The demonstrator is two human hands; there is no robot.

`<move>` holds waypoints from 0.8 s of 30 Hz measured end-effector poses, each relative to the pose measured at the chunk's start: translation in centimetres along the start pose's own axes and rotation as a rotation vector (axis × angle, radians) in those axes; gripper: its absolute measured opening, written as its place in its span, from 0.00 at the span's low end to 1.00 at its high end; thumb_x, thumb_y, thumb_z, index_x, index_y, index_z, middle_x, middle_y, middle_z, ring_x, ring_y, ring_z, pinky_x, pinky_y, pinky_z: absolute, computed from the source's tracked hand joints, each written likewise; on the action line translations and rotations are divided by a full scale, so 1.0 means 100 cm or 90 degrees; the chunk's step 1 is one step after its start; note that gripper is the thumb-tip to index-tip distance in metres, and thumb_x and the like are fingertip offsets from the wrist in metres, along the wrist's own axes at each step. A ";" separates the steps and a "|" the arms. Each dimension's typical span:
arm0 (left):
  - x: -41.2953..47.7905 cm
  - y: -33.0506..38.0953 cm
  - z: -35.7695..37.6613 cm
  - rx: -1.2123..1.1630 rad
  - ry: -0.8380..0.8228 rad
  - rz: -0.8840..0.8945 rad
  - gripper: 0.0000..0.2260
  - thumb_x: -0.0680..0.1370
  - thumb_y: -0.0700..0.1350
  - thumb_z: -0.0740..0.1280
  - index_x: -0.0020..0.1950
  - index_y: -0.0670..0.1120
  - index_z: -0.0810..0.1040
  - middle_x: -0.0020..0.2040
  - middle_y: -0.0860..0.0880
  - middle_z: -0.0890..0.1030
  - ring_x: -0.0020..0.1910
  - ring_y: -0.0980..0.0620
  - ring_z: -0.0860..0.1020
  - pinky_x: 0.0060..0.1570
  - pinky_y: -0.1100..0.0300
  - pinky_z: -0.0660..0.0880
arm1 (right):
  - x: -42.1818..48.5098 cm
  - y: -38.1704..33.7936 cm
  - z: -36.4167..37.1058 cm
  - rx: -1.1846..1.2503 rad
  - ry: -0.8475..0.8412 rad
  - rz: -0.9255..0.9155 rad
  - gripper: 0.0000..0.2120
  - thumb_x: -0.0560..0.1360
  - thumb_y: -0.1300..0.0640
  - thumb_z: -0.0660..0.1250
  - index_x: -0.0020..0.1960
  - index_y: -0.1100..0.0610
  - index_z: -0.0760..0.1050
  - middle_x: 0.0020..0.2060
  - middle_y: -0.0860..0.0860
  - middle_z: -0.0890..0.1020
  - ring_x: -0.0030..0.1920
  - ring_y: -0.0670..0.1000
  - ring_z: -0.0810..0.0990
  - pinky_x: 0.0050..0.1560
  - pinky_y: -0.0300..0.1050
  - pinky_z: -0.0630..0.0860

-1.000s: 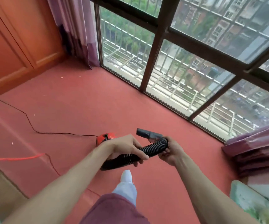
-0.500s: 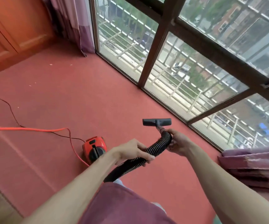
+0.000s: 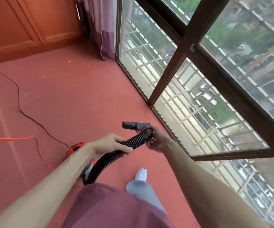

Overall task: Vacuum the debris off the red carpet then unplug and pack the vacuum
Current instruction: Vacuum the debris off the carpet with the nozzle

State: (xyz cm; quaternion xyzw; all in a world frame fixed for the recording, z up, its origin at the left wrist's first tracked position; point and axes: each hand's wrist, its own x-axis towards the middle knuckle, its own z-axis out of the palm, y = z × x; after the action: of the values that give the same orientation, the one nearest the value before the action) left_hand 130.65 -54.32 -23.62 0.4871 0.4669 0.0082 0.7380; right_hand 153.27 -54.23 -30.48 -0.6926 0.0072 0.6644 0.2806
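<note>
Both hands hold the black ribbed vacuum hose [image 3: 137, 139] above the red carpet [image 3: 77, 99]. My left hand [image 3: 110, 143] grips the hose mid-length. My right hand [image 3: 156, 139] holds its end just behind the grey flat nozzle [image 3: 135, 125], which points left. The small red vacuum body [image 3: 74, 148] sits on the carpet, mostly hidden behind my left wrist. A thin black cord [image 3: 22, 111] and an orange cable [image 3: 9, 138] run from it to the left. Small white specks of debris [image 3: 69, 61] lie near the far wall.
Tall glass windows with dark frames [image 3: 182, 66] run along the right side. A purple curtain [image 3: 100, 27] hangs in the far corner beside orange wooden panels [image 3: 26, 27]. My white-shod foot [image 3: 141, 174] is on the carpet under the hose.
The view has swung left and tilted. The vacuum body now sits closer under my left wrist. The nozzle has turned so it points left. Both hands keep their hold on the hose.
</note>
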 end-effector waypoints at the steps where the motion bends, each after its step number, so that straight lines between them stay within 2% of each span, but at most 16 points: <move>1: 0.008 0.007 0.003 -0.011 0.030 0.002 0.04 0.75 0.43 0.75 0.46 0.42 0.86 0.41 0.47 0.84 0.40 0.52 0.78 0.43 0.62 0.74 | 0.004 -0.013 -0.003 -0.009 -0.023 0.010 0.09 0.71 0.52 0.69 0.41 0.54 0.70 0.21 0.48 0.64 0.18 0.44 0.63 0.21 0.33 0.64; 3: 0.024 0.022 0.013 -0.034 0.080 0.019 0.07 0.74 0.44 0.76 0.48 0.41 0.86 0.40 0.47 0.84 0.38 0.52 0.78 0.44 0.61 0.75 | 0.013 -0.040 -0.013 -0.028 -0.067 0.018 0.09 0.73 0.52 0.67 0.39 0.54 0.69 0.19 0.47 0.61 0.17 0.43 0.60 0.22 0.34 0.62; 6: 0.043 0.047 0.027 -0.058 0.149 0.040 0.08 0.74 0.45 0.77 0.49 0.41 0.87 0.39 0.47 0.84 0.38 0.53 0.79 0.43 0.61 0.75 | 0.022 -0.084 -0.024 -0.081 -0.114 0.002 0.09 0.74 0.51 0.67 0.41 0.55 0.71 0.27 0.48 0.60 0.24 0.44 0.59 0.25 0.36 0.62; 8: 0.052 0.061 0.033 -0.080 0.192 0.041 0.09 0.73 0.45 0.77 0.48 0.41 0.87 0.39 0.47 0.84 0.38 0.52 0.78 0.44 0.60 0.74 | 0.023 -0.111 -0.025 -0.119 -0.129 -0.001 0.11 0.75 0.51 0.67 0.39 0.56 0.70 0.29 0.49 0.60 0.28 0.45 0.58 0.24 0.36 0.64; 10: 0.057 0.074 0.034 -0.110 0.231 0.041 0.08 0.73 0.44 0.77 0.49 0.40 0.87 0.38 0.47 0.83 0.38 0.51 0.77 0.44 0.59 0.73 | 0.030 -0.134 -0.021 -0.137 -0.135 -0.007 0.13 0.76 0.50 0.66 0.38 0.55 0.68 0.26 0.49 0.60 0.26 0.45 0.58 0.23 0.35 0.64; 14: 0.061 0.098 0.017 -0.127 0.297 0.045 0.08 0.73 0.44 0.77 0.48 0.42 0.87 0.39 0.47 0.84 0.39 0.52 0.78 0.47 0.59 0.74 | 0.043 -0.176 0.006 -0.186 -0.168 -0.029 0.08 0.76 0.50 0.67 0.47 0.53 0.70 0.21 0.47 0.60 0.20 0.45 0.58 0.22 0.34 0.63; 18: 0.069 0.115 -0.008 -0.153 0.354 0.063 0.09 0.72 0.46 0.78 0.49 0.42 0.87 0.40 0.47 0.85 0.40 0.53 0.79 0.47 0.59 0.75 | 0.046 -0.217 0.036 -0.241 -0.188 -0.054 0.13 0.78 0.51 0.65 0.39 0.55 0.66 0.24 0.49 0.61 0.24 0.46 0.60 0.26 0.36 0.64; 21: 0.080 0.132 -0.034 -0.168 0.387 0.103 0.10 0.71 0.48 0.79 0.47 0.43 0.88 0.40 0.46 0.86 0.40 0.53 0.79 0.46 0.58 0.75 | 0.053 -0.256 0.062 -0.277 -0.187 -0.084 0.12 0.77 0.51 0.67 0.42 0.56 0.67 0.25 0.50 0.64 0.23 0.46 0.63 0.24 0.36 0.66; 24: 0.097 0.156 -0.065 -0.174 0.400 0.128 0.10 0.70 0.48 0.80 0.45 0.43 0.88 0.40 0.45 0.86 0.39 0.52 0.80 0.47 0.56 0.76 | 0.061 -0.301 0.088 -0.304 -0.198 -0.103 0.13 0.75 0.50 0.69 0.49 0.57 0.69 0.29 0.51 0.67 0.23 0.46 0.66 0.23 0.35 0.68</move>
State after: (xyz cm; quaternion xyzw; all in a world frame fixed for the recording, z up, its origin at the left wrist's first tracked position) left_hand 138.49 -36.98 -19.52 0.4013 0.6154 0.2925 0.6121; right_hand 157.46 -23.13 -24.32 -0.6272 -0.2476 0.7211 0.1591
